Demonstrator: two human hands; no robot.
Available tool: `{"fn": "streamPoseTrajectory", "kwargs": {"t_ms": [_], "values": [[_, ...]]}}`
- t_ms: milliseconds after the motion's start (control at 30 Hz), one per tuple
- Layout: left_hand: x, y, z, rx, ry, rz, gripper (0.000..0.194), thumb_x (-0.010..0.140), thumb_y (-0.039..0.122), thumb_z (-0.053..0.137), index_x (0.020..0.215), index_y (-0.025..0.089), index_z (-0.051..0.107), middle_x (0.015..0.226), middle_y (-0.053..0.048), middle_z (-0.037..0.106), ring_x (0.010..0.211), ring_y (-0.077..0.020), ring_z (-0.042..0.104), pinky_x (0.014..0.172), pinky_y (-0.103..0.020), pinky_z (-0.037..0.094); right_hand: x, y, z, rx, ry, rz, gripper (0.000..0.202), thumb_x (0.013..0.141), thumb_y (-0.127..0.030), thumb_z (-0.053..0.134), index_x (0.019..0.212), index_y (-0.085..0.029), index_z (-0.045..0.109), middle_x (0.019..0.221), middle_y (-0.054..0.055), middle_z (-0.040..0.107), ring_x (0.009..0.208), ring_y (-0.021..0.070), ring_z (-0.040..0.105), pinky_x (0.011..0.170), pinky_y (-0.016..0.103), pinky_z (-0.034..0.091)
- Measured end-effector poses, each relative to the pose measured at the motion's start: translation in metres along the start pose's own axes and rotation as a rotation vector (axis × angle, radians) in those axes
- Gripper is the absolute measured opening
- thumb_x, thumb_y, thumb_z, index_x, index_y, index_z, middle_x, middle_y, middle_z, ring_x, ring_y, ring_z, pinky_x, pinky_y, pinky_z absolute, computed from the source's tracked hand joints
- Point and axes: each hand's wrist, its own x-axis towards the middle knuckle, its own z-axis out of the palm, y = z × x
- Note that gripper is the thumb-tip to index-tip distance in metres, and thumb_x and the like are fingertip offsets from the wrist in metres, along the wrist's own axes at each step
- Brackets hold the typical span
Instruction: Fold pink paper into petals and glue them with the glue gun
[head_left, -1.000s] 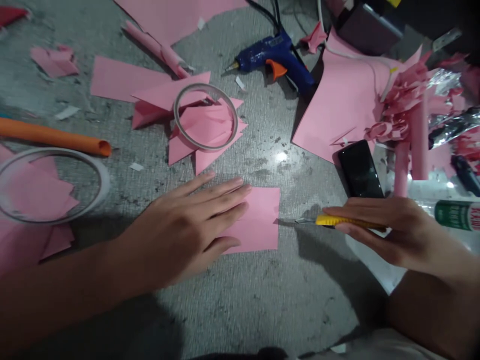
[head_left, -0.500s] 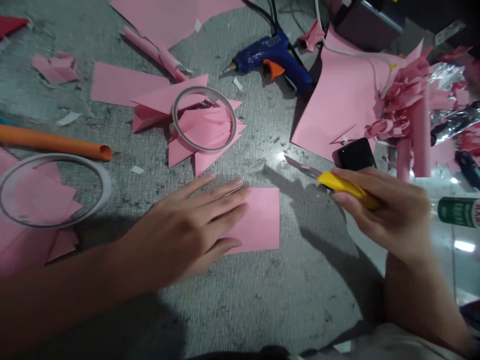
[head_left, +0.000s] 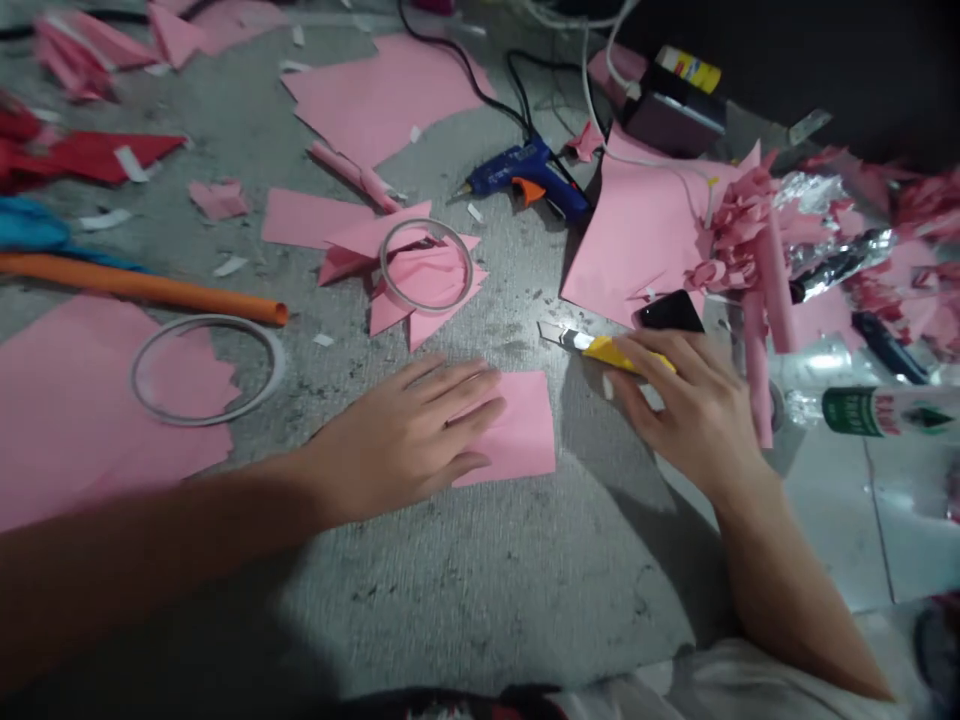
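Note:
My left hand [head_left: 405, 440] lies flat with its fingers stretched over a small pink paper rectangle [head_left: 525, 425], pressing it to the table. The paper's right part shows; the rest is under my hand. To the right, a yellow utility knife [head_left: 611, 352] lies on the table with its blade out, pointing left. My right hand [head_left: 682, 400] is over its handle, fingers loosely on top and thumb apart from it. Behind the knife handle is a black phone-like object [head_left: 670, 312]. A tape ring [head_left: 384, 262] rests on folded pink paper pieces [head_left: 427, 275] beyond my left hand.
A blue glue gun [head_left: 517, 172] with a black cord lies at the back. On the left are a larger tape ring [head_left: 271, 380] and an orange tube [head_left: 150, 288]. Rightward are a large pink sheet [head_left: 645, 230], crumpled pink paper [head_left: 746, 210] and a plastic bottle [head_left: 862, 411].
My right hand has lowered the utility knife to the table and loosened its grip, the thumb coming away. My left hand stays on the pink paper. The camera view has shifted.

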Motion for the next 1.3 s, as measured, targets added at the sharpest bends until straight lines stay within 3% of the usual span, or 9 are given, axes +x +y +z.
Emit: {"fn": "streamPoseTrajectory", "kwargs": {"t_ms": [200,367,467,567,667,767,933,1133,1300], "values": [[-0.003,-0.002,0.009,-0.048,0.070,0.025,0.048,0.110,0.037,0.061,0.144,0.004,0.067,0.144,-0.025,0.070,0.136,-0.0368,0.065,0.119,-0.056,0.049,-0.008,-0.048,0.014,0.294,0.002,-0.055,0.038,0.106,-0.023,0.068,0.143,-0.021,0.066,0.126,0.013,0.075,0.117,0.0316,0.070,0.103,0.052,0.058],[-0.005,-0.004,0.010,-0.128,0.101,-0.015,0.037,0.108,0.034,0.062,0.136,0.013,0.073,0.133,-0.017,0.075,0.126,-0.0299,0.069,0.114,-0.049,0.051,-0.008,-0.072,0.036,0.483,0.058,0.000,0.031,0.106,-0.029,0.069,0.137,-0.024,0.071,0.135,0.012,0.073,0.122,0.0295,0.068,0.107,0.050,0.056],[-0.003,-0.007,0.010,-0.166,0.096,-0.030,0.027,0.110,0.029,0.057,0.120,0.018,0.079,0.124,-0.011,0.079,0.119,-0.0258,0.071,0.109,-0.042,0.051,-0.003,-0.073,0.050,0.665,0.158,0.073,0.020,0.104,-0.032,0.072,0.120,-0.024,0.079,0.122,0.012,0.078,0.115,0.0286,0.071,0.102,0.046,0.057],[-0.001,-0.009,0.013,-0.229,0.120,-0.068,0.030,0.110,0.028,0.052,0.110,0.019,0.080,0.114,-0.010,0.081,0.110,-0.0250,0.071,0.102,-0.039,0.050,0.002,-0.072,0.060,0.849,0.206,0.173,0.017,0.100,-0.040,0.075,0.102,-0.024,0.082,0.107,0.009,0.081,0.104,0.0276,0.073,0.095,0.041,0.056],[0.001,-0.007,0.015,-0.394,0.128,-0.290,0.034,0.107,0.039,0.057,0.094,0.018,0.080,0.093,-0.007,0.077,0.094,-0.0231,0.068,0.088,-0.034,0.046,0.003,-0.074,0.065,0.953,0.189,0.258,0.028,0.096,-0.051,0.077,0.093,-0.024,0.081,0.090,0.006,0.078,0.083,0.0247,0.070,0.076,0.035,0.053],[0.005,-0.003,0.017,-0.542,0.119,-0.470,0.043,0.102,0.047,0.060,0.076,0.016,0.073,0.073,-0.002,0.064,0.073,-0.0173,0.055,0.070,-0.030,0.036,0.004,-0.078,0.067,1.012,0.158,0.312,0.037,0.091,-0.061,0.078,0.085,-0.024,0.081,0.080,0.004,0.074,0.074,0.0230,0.066,0.068,0.032,0.049],[0.010,-0.008,0.012,-0.728,0.207,-0.592,0.047,0.092,0.058,0.068,0.073,0.015,0.071,0.066,0.001,0.055,0.070,-0.0162,0.046,0.067,-0.028,0.032,0.026,-0.086,0.068,1.053,0.195,0.395,0.049,0.085,-0.068,0.076,0.067,-0.022,0.073,0.065,0.002,0.064,0.064,0.0197,0.056,0.062,0.030,0.043],[0.010,-0.022,0.002,-0.751,0.309,-0.686,0.057,0.088,0.070,0.069,0.087,0.013,0.078,0.078,-0.004,0.064,0.078,-0.0195,0.054,0.074,-0.029,0.040,0.063,-0.088,0.072,1.152,0.256,0.439,0.047,0.082,-0.063,0.079,0.066,-0.020,0.071,0.065,0.000,0.061,0.068,0.0180,0.053,0.066,0.030,0.043],[0.009,-0.022,0.002,-0.738,0.282,-0.736,0.055,0.083,0.068,0.077,0.074,0.014,0.076,0.066,-0.001,0.057,0.069,-0.0167,0.048,0.066,-0.028,0.035,0.065,-0.086,0.079,1.242,0.209,0.415,0.045,0.082,-0.061,0.083,0.069,-0.019,0.074,0.065,0.000,0.061,0.066,0.0167,0.051,0.064,0.029,0.041]]}}
